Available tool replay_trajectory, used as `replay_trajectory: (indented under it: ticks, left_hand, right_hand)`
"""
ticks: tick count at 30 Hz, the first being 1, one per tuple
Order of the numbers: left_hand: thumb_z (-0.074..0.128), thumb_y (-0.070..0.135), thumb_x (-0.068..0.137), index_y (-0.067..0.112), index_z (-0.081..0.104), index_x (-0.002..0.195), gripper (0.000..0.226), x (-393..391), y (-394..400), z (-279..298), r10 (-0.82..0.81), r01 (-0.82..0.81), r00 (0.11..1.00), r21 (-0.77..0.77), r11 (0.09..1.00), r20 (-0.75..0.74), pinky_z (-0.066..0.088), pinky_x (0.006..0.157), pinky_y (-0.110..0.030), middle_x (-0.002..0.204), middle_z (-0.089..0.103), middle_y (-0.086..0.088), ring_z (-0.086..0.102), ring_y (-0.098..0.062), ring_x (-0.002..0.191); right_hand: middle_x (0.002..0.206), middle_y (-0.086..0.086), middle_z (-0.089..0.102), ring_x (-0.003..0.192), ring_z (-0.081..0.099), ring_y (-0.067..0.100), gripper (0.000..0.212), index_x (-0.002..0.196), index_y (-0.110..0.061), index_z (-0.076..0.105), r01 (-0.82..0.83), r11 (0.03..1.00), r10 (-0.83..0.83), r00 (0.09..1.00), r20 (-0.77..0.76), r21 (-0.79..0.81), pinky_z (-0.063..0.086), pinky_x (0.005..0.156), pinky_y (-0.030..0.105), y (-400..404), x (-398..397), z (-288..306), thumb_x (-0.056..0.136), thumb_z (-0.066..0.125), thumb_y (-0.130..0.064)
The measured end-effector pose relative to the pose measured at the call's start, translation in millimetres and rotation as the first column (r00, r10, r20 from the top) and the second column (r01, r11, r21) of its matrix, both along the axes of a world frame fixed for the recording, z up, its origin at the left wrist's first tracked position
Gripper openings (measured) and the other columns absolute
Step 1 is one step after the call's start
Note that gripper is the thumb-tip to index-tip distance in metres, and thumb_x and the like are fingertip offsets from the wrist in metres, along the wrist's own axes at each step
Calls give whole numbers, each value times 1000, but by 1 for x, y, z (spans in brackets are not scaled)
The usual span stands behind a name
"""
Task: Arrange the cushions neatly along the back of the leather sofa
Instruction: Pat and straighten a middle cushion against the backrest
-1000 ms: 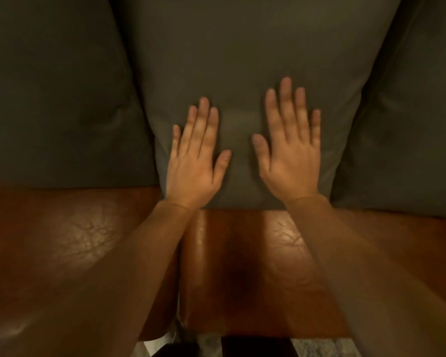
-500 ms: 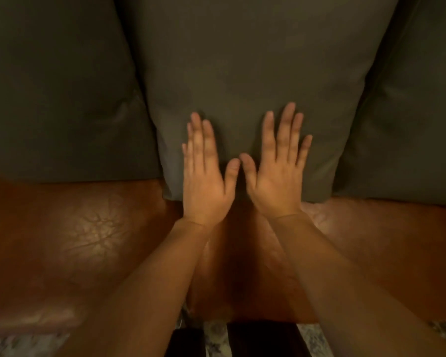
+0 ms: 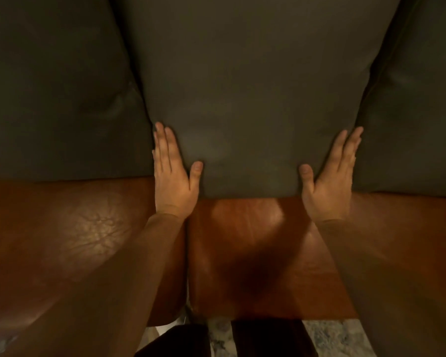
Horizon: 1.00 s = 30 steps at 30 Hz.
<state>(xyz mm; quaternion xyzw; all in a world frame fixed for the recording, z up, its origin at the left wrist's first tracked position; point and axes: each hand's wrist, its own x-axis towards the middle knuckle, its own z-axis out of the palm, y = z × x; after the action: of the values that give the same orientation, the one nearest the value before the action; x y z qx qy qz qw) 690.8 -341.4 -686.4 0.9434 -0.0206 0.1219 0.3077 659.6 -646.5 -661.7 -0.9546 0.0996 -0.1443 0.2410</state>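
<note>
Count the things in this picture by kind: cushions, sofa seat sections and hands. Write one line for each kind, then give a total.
Grey cushions: 3, the left cushion, middle cushion and right cushion
Brown leather seat sections: 2, the left seat and right seat
Hands: 2, the left hand and right hand
Total: 7

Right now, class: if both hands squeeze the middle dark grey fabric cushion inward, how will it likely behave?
The middle dark grey fabric cushion looks soft: faint dimples suggest it would probably compress, not resist. Wedged between neighbouring cushions, it seems unlikely to tip. On the glossy brown leather seat, its bottom edge may slide.
</note>
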Motion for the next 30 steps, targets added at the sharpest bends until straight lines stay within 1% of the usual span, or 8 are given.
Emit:
replay_trajectory:
  ticks: [5, 10, 15, 17, 18, 20, 23, 30]
  left_hand:
    - [35, 49, 109, 3, 4, 163, 77, -1, 4, 27, -18, 18, 999, 1, 1000, -28, 5, 129, -36, 172, -4, -12, -2, -22, 159]
    - [45, 40, 108, 10, 14, 163, 70, -11, 16, 79, -9, 7, 987, -10, 1000, -163, 14, 128, -34, 172, 9, -6, 13, -22, 158]
    - [51, 30, 105, 15, 31, 160, 60, -19, 33, 145, -21, 31, 917, 20, 999, -397, 29, 122, -35, 161, 39, -10, 37, -27, 147]
    - [48, 33, 105, 18, 35, 158, 57, -20, 54, 197, -8, 42, 889, 65, 997, -457, 37, 116, -36, 155, 47, -10, 44, -27, 141]
    - [46, 35, 106, 20, 36, 158, 55, -25, 48, 198, -24, 74, 871, 83, 994, -491, 39, 114, -37, 152, 49, -10, 46, -27, 138]
    - [43, 37, 106, 23, 37, 157, 53, -33, 67, 250, -12, 99, 866, 147, 984, -501, 41, 110, -36, 148, 54, -9, 52, -27, 132]
    - [40, 38, 107, 25, 39, 155, 50, -39, 79, 294, -16, 123, 883, 199, 972, -469, 42, 107, -36, 145, 57, -6, 56, -27, 128]
    - [38, 37, 108, 24, 44, 152, 46, -52, 122, 384, -9, 98, 909, 194, 976, -418, 44, 105, -38, 140, 61, -6, 58, -28, 125]
  right_hand:
    - [171, 13, -8, 158, 2, 27, 88, 163, -10, 1, -39, 997, 45, 994, -101, 60, 14, 127, 44, 1, -5, 36, 102, 46, -54]
    - [172, 5, 0, 157, 11, 24, 86, 164, -14, 6, 99, 985, -58, 962, -265, 144, 21, 124, 42, 29, -9, 93, 100, 44, -57]
    - [167, 15, 21, 149, 31, 35, 77, 161, -10, 21, 162, 981, -78, 832, -549, 107, 33, 116, 45, 63, -5, 148, 103, 43, -55]
    - [156, 21, 41, 138, 46, 38, 69, 154, -8, 36, 89, 994, -25, 765, -644, 66, 41, 109, 44, 90, 6, 190, 104, 42, -54]
    - [148, 21, 51, 133, 51, 38, 64, 149, -8, 44, 48, 997, 2, 721, -693, 52, 44, 106, 43, 92, 3, 190, 104, 42, -54]
    - [136, 17, 62, 127, 57, 36, 56, 137, -12, 57, -94, 990, 140, 680, -720, 103, 47, 102, 42, 124, 9, 237, 104, 42, -55]
    - [126, 8, 69, 120, 62, 33, 48, 124, -18, 67, -221, 963, 264, 689, -675, 152, 50, 96, 41, 153, 11, 278, 104, 42, -54]
    - [114, 7, 74, 112, 65, 33, 42, 114, -21, 68, -293, 946, 318, 764, -562, 136, 52, 89, 40, 215, 11, 366, 103, 44, -54]
